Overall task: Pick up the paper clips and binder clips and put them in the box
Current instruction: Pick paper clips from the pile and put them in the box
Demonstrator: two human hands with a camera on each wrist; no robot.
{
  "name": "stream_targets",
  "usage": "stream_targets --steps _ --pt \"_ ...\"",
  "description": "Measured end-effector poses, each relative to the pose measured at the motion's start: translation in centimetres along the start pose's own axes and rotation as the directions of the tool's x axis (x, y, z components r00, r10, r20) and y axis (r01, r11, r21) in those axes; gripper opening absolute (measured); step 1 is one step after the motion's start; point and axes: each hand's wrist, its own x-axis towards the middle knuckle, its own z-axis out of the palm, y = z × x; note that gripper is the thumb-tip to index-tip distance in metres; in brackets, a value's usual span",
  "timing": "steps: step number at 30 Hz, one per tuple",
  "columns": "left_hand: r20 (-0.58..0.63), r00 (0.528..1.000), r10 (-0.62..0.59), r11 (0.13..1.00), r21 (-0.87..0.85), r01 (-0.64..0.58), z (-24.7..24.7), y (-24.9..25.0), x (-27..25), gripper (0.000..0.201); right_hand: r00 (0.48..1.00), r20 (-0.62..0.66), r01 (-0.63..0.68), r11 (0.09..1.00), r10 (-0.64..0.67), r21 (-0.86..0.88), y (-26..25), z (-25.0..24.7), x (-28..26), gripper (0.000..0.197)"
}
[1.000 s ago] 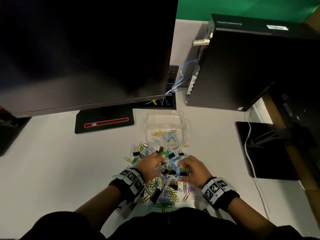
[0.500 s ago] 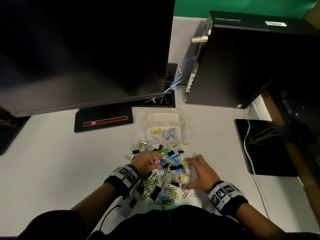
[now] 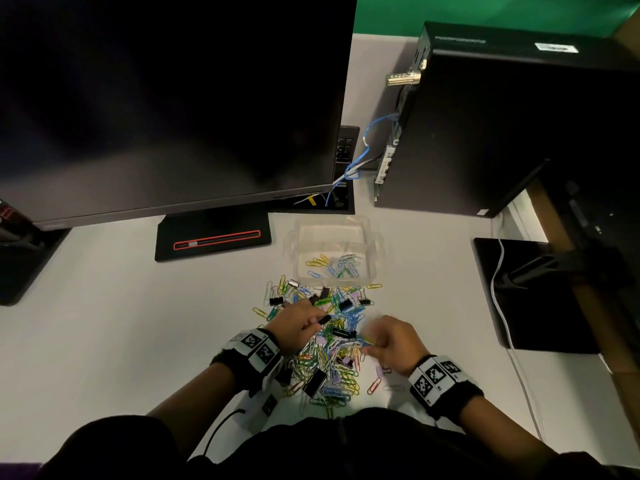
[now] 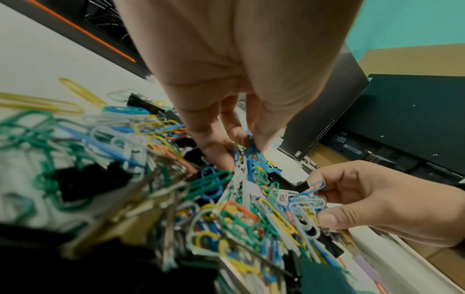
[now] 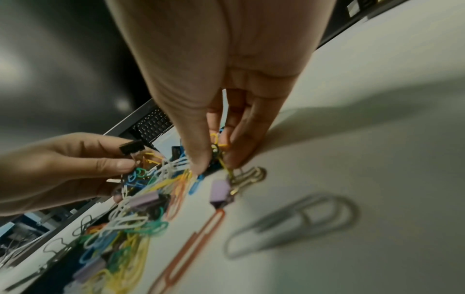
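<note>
A heap of coloured paper clips and black binder clips point(image 3: 323, 355) lies on the white desk just in front of me. The clear plastic box point(image 3: 375, 252) stands behind the heap with several paper clips inside. My left hand point(image 3: 317, 323) is over the heap's left side and pinches a black binder clip point(image 5: 131, 148) together with some paper clips point(image 4: 247, 151). My right hand point(image 3: 372, 344) is at the heap's right side, fingers curled, pinching yellow and blue paper clips point(image 5: 218, 146). A lilac binder clip point(image 5: 220, 192) lies just under the right fingers.
A large black monitor point(image 3: 166, 98) and its stand base point(image 3: 213, 239) fill the back left. A black computer tower point(image 3: 491, 133) stands at the back right, with blue cables point(image 3: 367, 147) beside it. A black pad with a white cable point(image 3: 526, 292) lies right.
My right hand, spread open beside the heap half a second ago, has curled and pinched clips. My left hand has raised a black binder clip out of the heap.
</note>
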Motion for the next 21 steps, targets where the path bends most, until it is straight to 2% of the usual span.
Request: stream_targets --steps 4,10,16,18,21 --pt "0.017 1.000 -0.017 1.000 0.018 0.016 0.1 0.0 0.1 0.030 1.000 -0.010 -0.019 1.000 0.019 0.022 -0.2 -0.3 0.1 0.018" --pt "-0.050 0.998 0.037 0.997 -0.063 -0.041 0.3 -0.1 0.2 0.028 0.994 -0.027 -0.096 0.973 0.104 0.211 -0.7 -1.4 0.4 0.018" --pt "-0.061 0.995 0.078 0.989 -0.121 -0.085 -0.2 0.6 0.0 0.011 0.986 0.109 -0.136 0.987 0.127 0.081 -1.0 -3.0 1.2 0.025" --pt "-0.064 0.996 0.055 0.986 -0.153 -0.064 -0.4 0.9 -0.2 0.010 0.990 0.109 -0.098 0.994 0.092 0.044 -2.0 -3.9 1.9 0.027" --pt "-0.066 0.998 0.001 0.981 -0.194 -0.014 -0.4 0.7 -0.2 0.011 0.995 0.088 -0.059 0.994 0.051 0.096 -3.7 -5.4 3.6 0.015"
